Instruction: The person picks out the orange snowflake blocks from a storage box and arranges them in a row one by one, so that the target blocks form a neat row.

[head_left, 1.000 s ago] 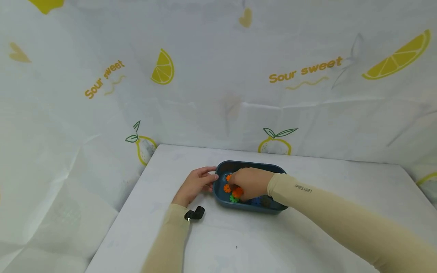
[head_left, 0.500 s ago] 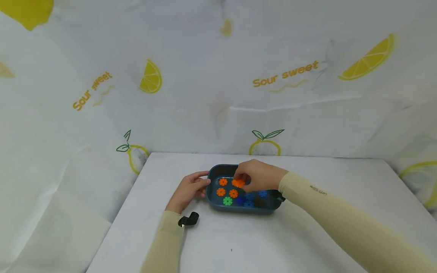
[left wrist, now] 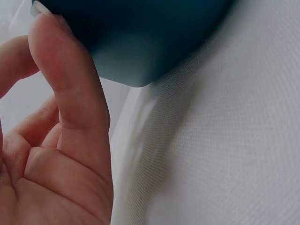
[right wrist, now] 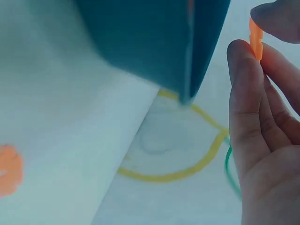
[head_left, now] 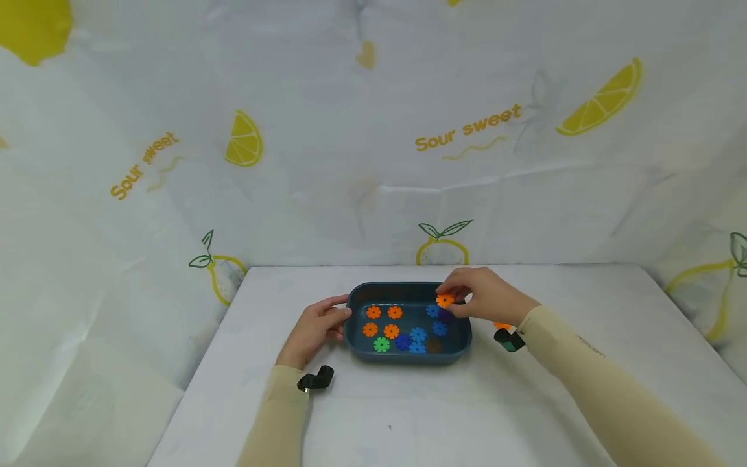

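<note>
From where I stand, the blue tray [head_left: 408,358] sits flat on the white table [head_left: 362,421], with the left hand [head_left: 312,327] gripping its left end, thumb at the rim and fingers bent against the outside. The right hand [head_left: 489,295] pinches a single orange disc [head_left: 445,300] between thumb and fingertips, over the tray's far right corner; the right wrist view shows it edge-on, caught by only a little of its thickness. That slim hold is what I'd worry about first: a small slip would probably drop the disc among the blue discs [head_left: 439,328] and the purple one [head_left: 445,315] below it, or let it bounce over the rim. A second orange piece [head_left: 502,325] lies outside the tray, on the table, partly hidden under the right wrist, so the wrist camera [head_left: 509,341] or the sleeve [head_left: 583,370] could brush it away if the arm sinks. The tray is gripped at one end only; a knock from the right knuckles at the other end might swing it round and jostle what's inside. Four orange discs [head_left: 391,331] and a green disc [head_left: 381,344] lie toward the left, apart from one another, while a brownish piece [head_left: 434,344] near the front wall is so dim that it could easily be overlooked.
</note>
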`<state>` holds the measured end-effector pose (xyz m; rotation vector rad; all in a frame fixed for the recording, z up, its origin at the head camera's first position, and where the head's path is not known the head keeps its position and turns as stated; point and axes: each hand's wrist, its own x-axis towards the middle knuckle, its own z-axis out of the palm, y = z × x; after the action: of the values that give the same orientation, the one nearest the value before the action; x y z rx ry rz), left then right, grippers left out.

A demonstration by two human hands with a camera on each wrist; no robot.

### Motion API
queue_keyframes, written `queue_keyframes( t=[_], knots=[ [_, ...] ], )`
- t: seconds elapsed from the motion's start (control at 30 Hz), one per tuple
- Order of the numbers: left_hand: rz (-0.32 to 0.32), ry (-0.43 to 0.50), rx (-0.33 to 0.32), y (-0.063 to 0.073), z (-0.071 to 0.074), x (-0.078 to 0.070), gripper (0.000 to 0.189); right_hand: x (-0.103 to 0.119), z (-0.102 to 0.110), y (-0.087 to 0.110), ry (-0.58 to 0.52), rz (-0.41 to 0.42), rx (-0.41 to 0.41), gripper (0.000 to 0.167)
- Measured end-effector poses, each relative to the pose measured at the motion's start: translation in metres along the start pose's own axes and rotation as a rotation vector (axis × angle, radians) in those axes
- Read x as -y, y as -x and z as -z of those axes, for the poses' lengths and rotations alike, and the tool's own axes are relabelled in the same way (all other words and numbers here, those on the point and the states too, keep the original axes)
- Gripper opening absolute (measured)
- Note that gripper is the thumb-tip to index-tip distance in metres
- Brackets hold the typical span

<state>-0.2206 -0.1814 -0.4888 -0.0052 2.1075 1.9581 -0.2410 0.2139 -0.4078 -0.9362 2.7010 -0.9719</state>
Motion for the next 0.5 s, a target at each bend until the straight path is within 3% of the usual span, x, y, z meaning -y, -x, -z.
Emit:
queue_keyframes(
  t=[0.5],
  knots=[
    [0.045,0.039,-0.019,0.000,-0.002,0.000,0.050,-0.056,0.003,0.065,-0.070,-0.224,-0.212,0.032]
  ],
)
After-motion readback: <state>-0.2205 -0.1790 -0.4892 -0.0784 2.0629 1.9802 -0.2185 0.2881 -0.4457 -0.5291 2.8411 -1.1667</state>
